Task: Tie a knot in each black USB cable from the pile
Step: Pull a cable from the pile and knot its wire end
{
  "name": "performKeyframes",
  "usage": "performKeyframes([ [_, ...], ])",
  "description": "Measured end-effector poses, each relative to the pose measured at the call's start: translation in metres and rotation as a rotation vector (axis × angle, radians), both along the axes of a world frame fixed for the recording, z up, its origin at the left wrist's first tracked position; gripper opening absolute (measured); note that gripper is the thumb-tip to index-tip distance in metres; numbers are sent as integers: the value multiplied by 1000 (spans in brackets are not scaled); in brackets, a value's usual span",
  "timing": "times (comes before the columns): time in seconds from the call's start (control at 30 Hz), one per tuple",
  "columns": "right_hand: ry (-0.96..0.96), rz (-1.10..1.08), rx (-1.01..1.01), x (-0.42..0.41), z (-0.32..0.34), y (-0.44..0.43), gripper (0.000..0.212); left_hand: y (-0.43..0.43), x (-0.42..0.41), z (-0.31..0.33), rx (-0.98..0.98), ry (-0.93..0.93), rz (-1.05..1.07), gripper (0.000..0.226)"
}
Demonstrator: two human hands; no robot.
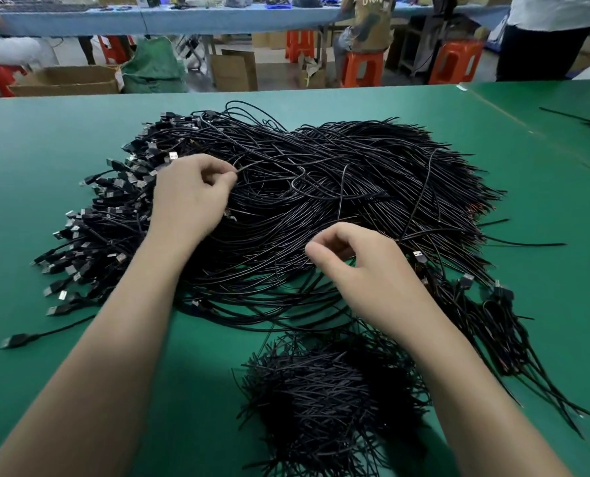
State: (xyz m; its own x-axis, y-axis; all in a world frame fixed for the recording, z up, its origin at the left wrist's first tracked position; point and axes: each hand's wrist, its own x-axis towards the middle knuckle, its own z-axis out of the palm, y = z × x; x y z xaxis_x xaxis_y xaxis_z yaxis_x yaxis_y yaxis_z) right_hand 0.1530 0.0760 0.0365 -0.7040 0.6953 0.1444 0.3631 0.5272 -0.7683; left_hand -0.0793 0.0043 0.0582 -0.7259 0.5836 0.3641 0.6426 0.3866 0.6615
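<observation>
Head: left hand (190,197) pinches cable (249,164) (pile (355,173) beneath).

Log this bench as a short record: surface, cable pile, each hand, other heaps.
surface: green table
main pile: black USB cables, plugs mostly along the left edge
left hand: pinches a single cable on top of the pile
right hand: fingers curled over the pile's near edge; grip unclear
near heap: short black strands, between the forearms
right side: smaller bunch of cables with plugs
</observation>
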Motion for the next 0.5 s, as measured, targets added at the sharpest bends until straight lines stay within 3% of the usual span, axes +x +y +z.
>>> performKeyframes([
  [0.13, 185, -3, -440, -10, 3, -3, 48, -24, 54, 17, 177, -437, -352, 10],
  [0.2, 284, 60, -690, -19, 8, -11, 57, -30, 73, 19, 181, -515, -507, 19],
  [0.33, 418, 173, -968, -23, 20, -28, 61, -31, 84, 12, 163, -283, -501, 18],
  [0.43, 358, 203, -988, -17, 26, -32, 54, -35, 75, 13, 146, -18, -475, 31],
  [0.5, 334, 265, -1014, -13, 33, -33, 51, -36, 70, 13, 110, 117, -590, 43],
])
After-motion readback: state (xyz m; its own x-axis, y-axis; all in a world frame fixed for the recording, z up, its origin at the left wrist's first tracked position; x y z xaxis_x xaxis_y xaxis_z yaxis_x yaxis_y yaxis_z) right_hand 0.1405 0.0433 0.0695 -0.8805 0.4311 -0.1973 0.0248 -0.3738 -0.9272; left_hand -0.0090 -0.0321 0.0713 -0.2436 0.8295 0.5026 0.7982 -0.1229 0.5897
